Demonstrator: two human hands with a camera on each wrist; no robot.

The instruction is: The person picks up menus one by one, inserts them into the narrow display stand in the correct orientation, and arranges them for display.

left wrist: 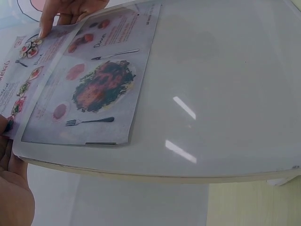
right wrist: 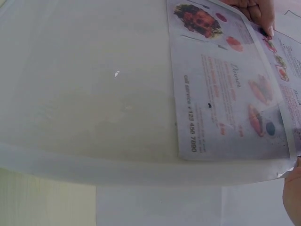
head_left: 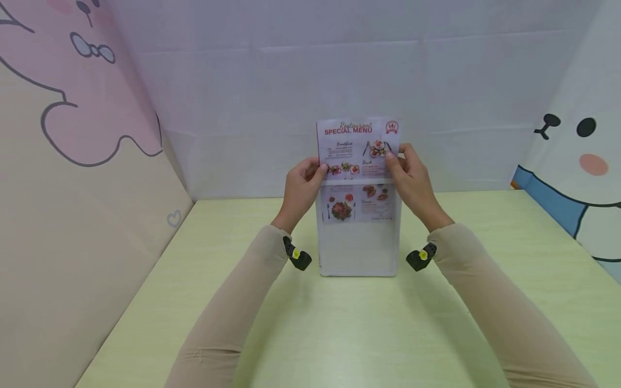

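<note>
Pinching side edges of restaurant menu [head_left: 354, 151]: left hand [head_left: 301, 188], right hand [head_left: 414, 186]. Upper part above sign holder [head_left: 359, 250]; lower edge inside, well above holder's base.

I have both sleeved arms reaching forward, the left forearm [head_left: 228, 307] and right forearm [head_left: 504, 312] angling inward. My left hand [head_left: 302, 187] and right hand [head_left: 415, 180] sit apart, both pinching, thumbs toward the head camera; the right reaches slightly higher.

Leaving room over the pale yellow-green, wood-grained bench [head_left: 368, 334] before the clear rectangular plastic holder [head_left: 359, 248]; meeting beige-sleeved forearms [head_left: 228, 302] alongside, a white cloth backdrop [head_left: 291, 108] behind.
</note>
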